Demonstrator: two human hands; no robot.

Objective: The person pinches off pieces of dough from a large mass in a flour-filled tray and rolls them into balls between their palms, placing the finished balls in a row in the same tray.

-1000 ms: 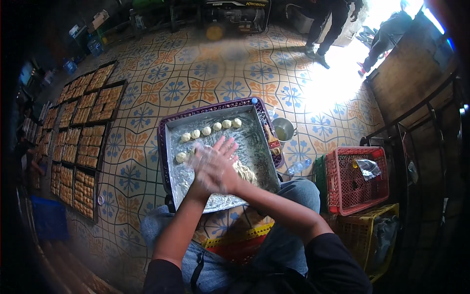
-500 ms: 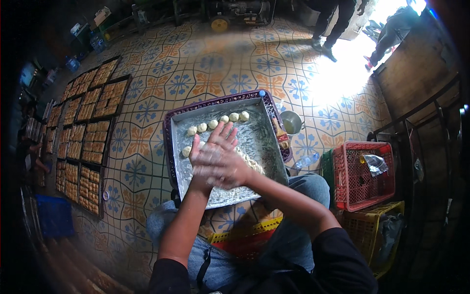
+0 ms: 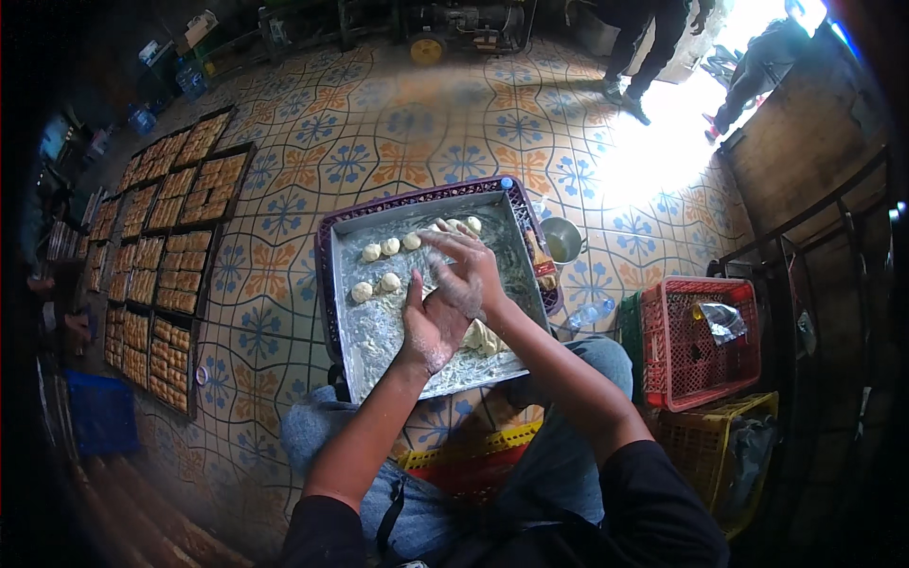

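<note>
My left hand [image 3: 434, 327] is turned palm up over a floured metal pan [image 3: 355, 341], thumb raised apart, fingers partly behind my right hand [image 3: 468, 267]. My right hand leans over it with fingers spread and stretched. Both are dusted with flour and meet at the palms; whether anything lies between them I cannot make out. Small pale dough balls [image 3: 371, 253] sit in two rows at the pan's back and left. A larger lump of dough [image 3: 488, 341] lies right of my hands. The pan rests in a purple crate [image 3: 331, 237], with a wooden-handled brush [image 3: 538, 248] at its right edge.
Several trays of golden pieces [image 3: 185, 265] cover the left floor. A pot [image 3: 566, 241], bottle [image 3: 592, 312], red crate [image 3: 701, 346] and yellow crate [image 3: 724, 454] are at right. Two people [image 3: 644, 52] are near the bright doorway; another person's hand [image 3: 80, 327] shows far left. Machinery [image 3: 464, 28] stands behind.
My hands, earlier pressed flat together over the left of the pan, have shifted rightward and slid apart somewhat, so my left palm and more of the left row of balls now show.
</note>
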